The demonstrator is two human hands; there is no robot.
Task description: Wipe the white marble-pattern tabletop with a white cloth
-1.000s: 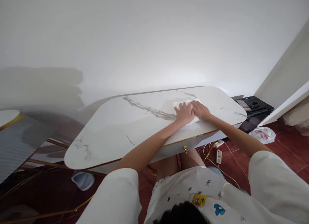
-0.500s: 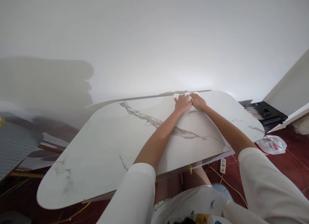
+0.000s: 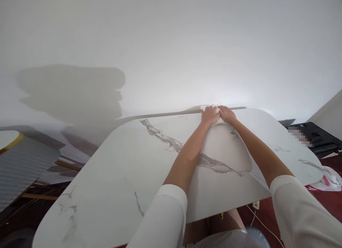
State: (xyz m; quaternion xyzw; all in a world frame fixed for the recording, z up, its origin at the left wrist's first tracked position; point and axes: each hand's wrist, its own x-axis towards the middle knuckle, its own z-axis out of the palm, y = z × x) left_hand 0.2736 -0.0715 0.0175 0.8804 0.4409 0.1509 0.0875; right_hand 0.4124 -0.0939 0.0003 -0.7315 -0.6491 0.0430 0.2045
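At the far left stands a second piece of furniture with a ribbed side (image 3: 26,169) and a gold-edged top. Right of it, the white, grey-veined surface (image 3: 114,159) extends along the wall (image 3: 171,45). Your left hand (image 3: 210,115) lies on the cloth (image 3: 220,121), fingers extended and slightly spread. The cloth is at the far edge of the surface, right of its middle, next to the wall, bunched beneath both hands. Your right hand (image 3: 227,114) lies just beside the left, touching the cloth's right part, fingers extended and laid over it rather than closed around it.

Handling: the cloth appears light, soft and limp, with little risk of breakage. It is likely to fold or ruck under uneven pressure and to slide easily on the smooth top. Hold it flat under the palms and fingers of both hands, or pinch a loose near edge.

At the right, a black case (image 3: 317,134) sits beyond the surface's end; a plastic bag (image 3: 331,178) lies nearer.
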